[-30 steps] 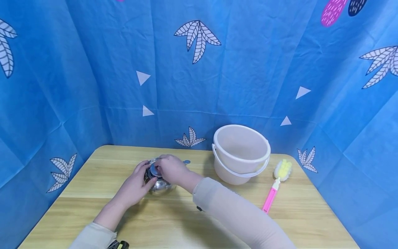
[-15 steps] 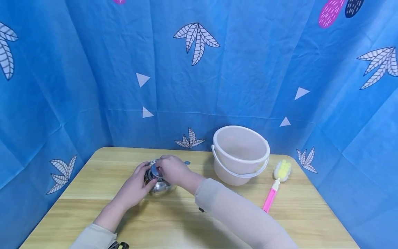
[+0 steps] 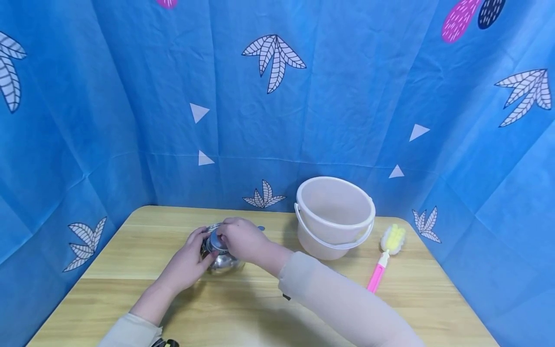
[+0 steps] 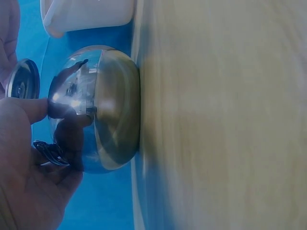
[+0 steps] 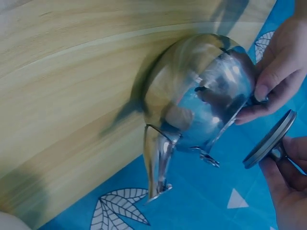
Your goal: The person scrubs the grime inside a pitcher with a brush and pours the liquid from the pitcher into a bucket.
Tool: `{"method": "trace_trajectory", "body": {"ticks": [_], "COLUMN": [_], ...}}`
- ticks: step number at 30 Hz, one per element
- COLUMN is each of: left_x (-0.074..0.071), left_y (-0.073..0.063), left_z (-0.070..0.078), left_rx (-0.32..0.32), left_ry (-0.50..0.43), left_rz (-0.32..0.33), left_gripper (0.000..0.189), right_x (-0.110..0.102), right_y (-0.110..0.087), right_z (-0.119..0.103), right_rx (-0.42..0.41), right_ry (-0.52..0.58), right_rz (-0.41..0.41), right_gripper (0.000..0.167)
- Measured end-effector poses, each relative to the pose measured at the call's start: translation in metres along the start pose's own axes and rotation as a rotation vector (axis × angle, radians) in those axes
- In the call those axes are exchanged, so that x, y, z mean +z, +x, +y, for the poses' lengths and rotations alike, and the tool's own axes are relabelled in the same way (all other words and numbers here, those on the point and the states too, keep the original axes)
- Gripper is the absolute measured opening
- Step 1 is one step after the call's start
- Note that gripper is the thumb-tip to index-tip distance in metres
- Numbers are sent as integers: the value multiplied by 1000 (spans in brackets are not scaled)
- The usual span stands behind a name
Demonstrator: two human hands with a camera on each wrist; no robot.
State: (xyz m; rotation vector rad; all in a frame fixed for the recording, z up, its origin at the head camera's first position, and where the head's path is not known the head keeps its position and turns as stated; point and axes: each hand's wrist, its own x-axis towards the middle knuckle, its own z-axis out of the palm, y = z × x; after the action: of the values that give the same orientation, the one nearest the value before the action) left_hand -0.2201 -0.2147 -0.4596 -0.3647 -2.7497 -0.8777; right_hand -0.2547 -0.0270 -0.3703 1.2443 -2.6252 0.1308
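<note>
A shiny stainless steel teapot [image 5: 201, 96] with a short spout [image 5: 158, 160] stands on the left part of the wooden table. My left hand [image 3: 186, 262] grips it at the side near the top, thumb on the metal, fingers by a small handle bracket [image 4: 50, 152]. My right hand [image 3: 243, 241] pinches the knob of a round metal lid [image 5: 271, 140]. The wrist views show this lid tilted and apart from the pot, above its opening. In the head view both hands cover much of the teapot, and the spout tip just shows behind the right hand.
A white bucket [image 3: 312, 236] with its handle down stands at the back right of the table [image 3: 225, 313]. Right of it lies a pink-handled brush [image 3: 376, 277] with a yellow and white sponge head. A blue patterned curtain [image 3: 347, 96] surrounds the table.
The head view has tilted up slightly, and the right forearm has shifted a little to the right. Both hands keep nearly the same hold on teapot and lid.
</note>
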Motion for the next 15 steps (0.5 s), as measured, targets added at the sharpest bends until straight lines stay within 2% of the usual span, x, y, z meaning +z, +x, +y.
{"method": "trace_trajectory", "body": {"ticks": [10,15], "left_x": [0,1], "left_y": [1,0], "left_z": [-1,-2], "left_rx": [-3,-15], "left_ry": [-1,10], "left_rz": [-8,-16], "left_gripper": [64,65], "right_x": [-15,-20], "right_y": [-14,-23], "right_z": [-3,-2], "right_rx": [-36,-45], "right_ry": [-32,-9], "right_rz": [19,9], "right_gripper": [17,17]}}
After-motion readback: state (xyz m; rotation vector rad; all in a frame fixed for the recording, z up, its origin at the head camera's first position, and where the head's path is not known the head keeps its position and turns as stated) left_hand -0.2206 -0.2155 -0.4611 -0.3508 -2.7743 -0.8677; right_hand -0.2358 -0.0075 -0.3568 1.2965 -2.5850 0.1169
